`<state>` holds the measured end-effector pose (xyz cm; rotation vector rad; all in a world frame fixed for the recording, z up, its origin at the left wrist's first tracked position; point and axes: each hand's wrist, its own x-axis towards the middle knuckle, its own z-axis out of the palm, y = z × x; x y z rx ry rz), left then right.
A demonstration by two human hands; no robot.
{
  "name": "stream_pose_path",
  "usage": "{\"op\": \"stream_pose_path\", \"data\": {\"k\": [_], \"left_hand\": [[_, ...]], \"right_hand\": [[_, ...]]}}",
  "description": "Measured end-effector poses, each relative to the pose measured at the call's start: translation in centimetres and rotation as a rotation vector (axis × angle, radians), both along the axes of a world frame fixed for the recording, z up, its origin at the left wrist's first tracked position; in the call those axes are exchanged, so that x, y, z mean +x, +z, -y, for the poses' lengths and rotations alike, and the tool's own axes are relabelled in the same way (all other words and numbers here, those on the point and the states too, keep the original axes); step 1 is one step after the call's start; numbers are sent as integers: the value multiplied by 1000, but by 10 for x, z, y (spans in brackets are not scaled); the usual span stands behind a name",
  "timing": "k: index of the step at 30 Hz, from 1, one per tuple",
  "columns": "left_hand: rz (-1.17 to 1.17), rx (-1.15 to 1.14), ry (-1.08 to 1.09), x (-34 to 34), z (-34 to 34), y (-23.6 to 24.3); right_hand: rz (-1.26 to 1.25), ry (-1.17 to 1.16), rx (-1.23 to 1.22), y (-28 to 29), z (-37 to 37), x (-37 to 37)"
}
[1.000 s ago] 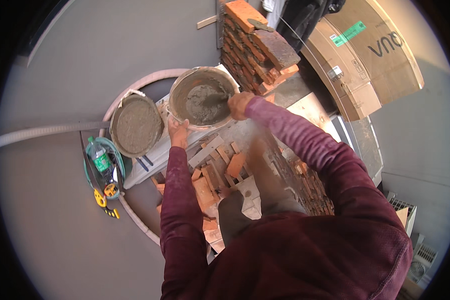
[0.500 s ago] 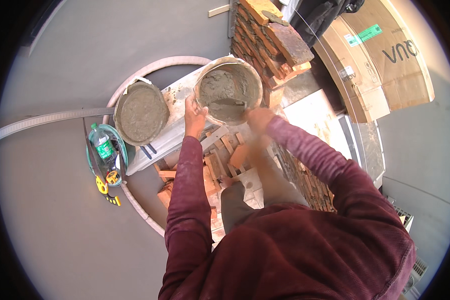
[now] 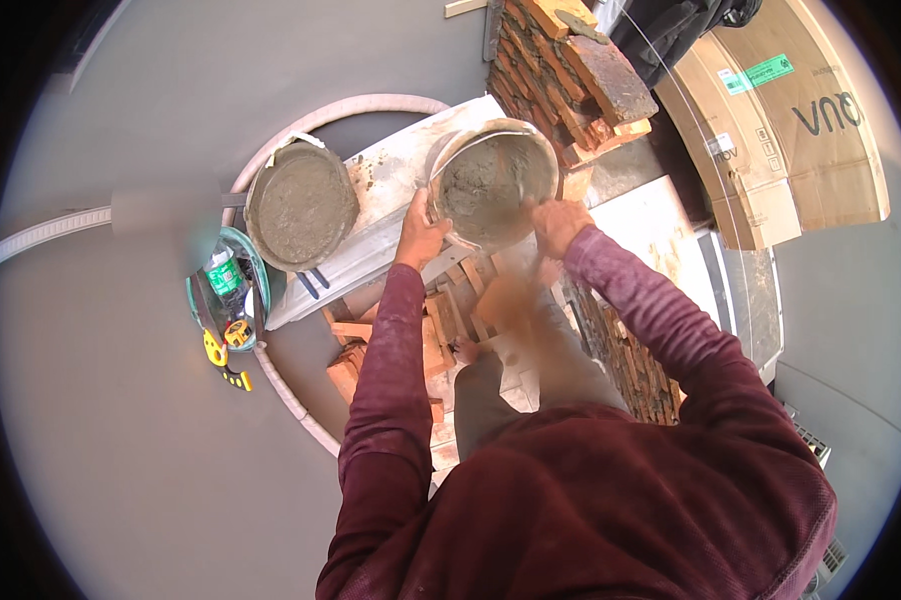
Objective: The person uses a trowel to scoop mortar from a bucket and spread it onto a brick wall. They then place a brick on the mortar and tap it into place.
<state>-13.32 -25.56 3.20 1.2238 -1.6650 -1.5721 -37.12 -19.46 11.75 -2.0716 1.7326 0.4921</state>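
Observation:
A round bucket (image 3: 549, 160) is tipped toward me, with wet grey mortar (image 3: 481, 185) lining its inside. My left hand (image 3: 423, 232) is closed on its left rim, thumb over the edge. At the right rim my right hand (image 3: 563, 225) is closed round what looks like a trowel, whose blade is smeared by motion against the mortar. Left of the bucket stands a shallow pan (image 3: 252, 205) full of grey mortar. Both rest on or beside a pale, mortar-spotted board (image 3: 396, 150).
Loose orange bricks (image 3: 441, 320) lie below the bucket, near my feet. A stepped brick wall (image 3: 611, 85) rises at the right, continuing lower (image 3: 631, 360). A teal tub (image 3: 269, 290) holds a bottle, tape measure and yellow-handled saw (image 3: 217, 348). A hose (image 3: 291, 405) curves round. Cardboard (image 3: 771, 170) stands far right.
The whole view has shifted, so things sit further right. My right hand has worked the trowel within the bucket; the mortar heap now looks flatter. My left hand keeps its hold on the rim.

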Motion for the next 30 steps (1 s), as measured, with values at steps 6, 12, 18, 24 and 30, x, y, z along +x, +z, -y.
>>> {"op": "stream_pose_path", "data": {"k": [6,12,18,24,30], "left_hand": [[-2,56,-11,-7,16,10],[201,-109,49,-6,2,-14],[-56,154,133,7,4,-16],[-98,149,130,26,1,-20],[92,178,-67,19,-86,19]], "right_hand": [[-103,21,53,-8,3,25],[141,-320,-103,-21,-8,-9],[129,-213,-87,-53,-11,28],[205,-280,-306,-26,-77,33],[304,-648,-540,6,-242,34]]}}
